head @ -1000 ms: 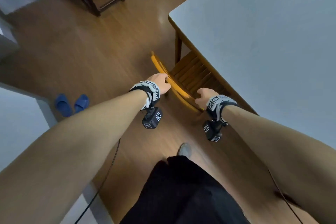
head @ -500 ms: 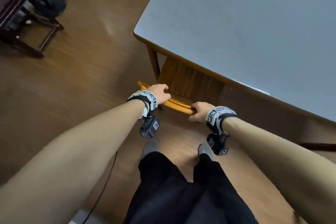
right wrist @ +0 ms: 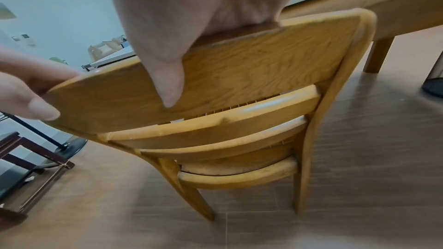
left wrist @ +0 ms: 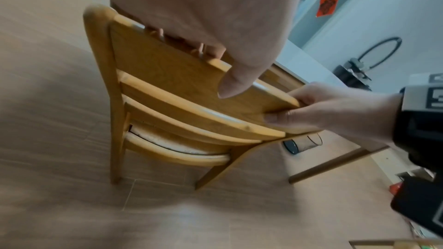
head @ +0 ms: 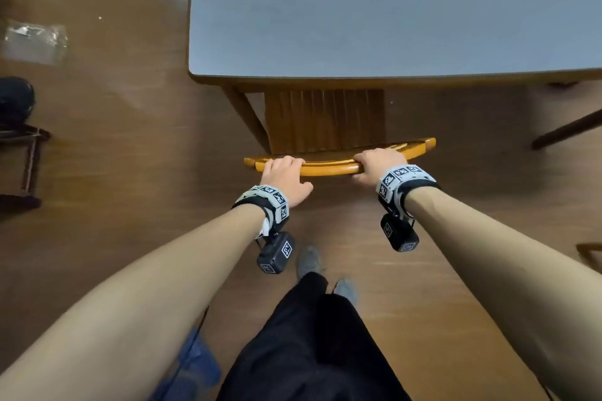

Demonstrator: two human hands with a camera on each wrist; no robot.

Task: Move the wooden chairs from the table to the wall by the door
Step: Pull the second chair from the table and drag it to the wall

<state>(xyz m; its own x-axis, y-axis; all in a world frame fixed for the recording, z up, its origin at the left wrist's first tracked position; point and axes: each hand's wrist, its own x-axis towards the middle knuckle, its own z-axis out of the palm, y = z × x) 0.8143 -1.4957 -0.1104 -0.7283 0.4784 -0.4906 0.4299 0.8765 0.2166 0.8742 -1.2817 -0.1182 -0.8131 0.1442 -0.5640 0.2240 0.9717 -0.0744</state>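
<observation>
A wooden chair (head: 325,120) with a slatted seat stands tucked partly under the grey-topped table (head: 391,10). Its curved top rail (head: 329,168) faces me. My left hand (head: 283,177) grips the left part of that rail, fingers over the top and thumb behind. My right hand (head: 378,163) grips the right part the same way. In the left wrist view the chair (left wrist: 172,105) shows its back slats and rear legs on the floor, with the right hand (left wrist: 330,111) curled round the rail. The right wrist view shows the chair back (right wrist: 227,86) close up.
A dark stool (head: 22,166) and a black round base (head: 14,98) stand at the left. A clear plastic bag (head: 34,41) lies on the wooden floor. Another dark furniture leg (head: 566,128) juts in at right. Blue slippers (head: 192,365) lie by my legs.
My view has swung round so that I face the chair's back squarely. Both hands have kept their hold on the top rail. My feet have stepped behind the chair.
</observation>
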